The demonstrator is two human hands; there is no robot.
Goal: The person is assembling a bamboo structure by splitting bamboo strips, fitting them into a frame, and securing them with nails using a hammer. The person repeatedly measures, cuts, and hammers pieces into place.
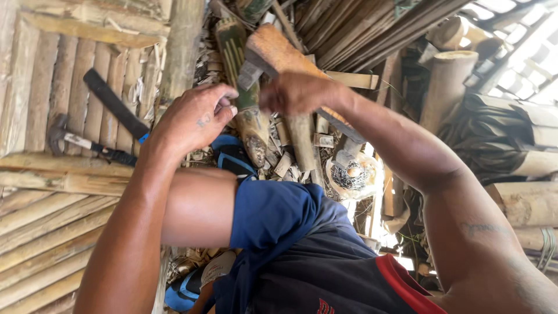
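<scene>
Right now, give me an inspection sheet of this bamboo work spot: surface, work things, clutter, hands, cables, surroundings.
Surface: bamboo slat platform, lengthwise poles, worn.
Work things: green bamboo piece stood on end; wooden mallet and a blade at the right hand.
Clutter: bamboo chips scattered on the ground; claw hammer and a dark machete-like blade lying on the slats.
Hands: left hand pinches the top of the bamboo piece; right hand closed around the mallet handle.
Cables: nothing seen.
Surroundings: cut bamboo poles stacked on the right, coil of wire on the ground, blue sandal by the knee.
</scene>
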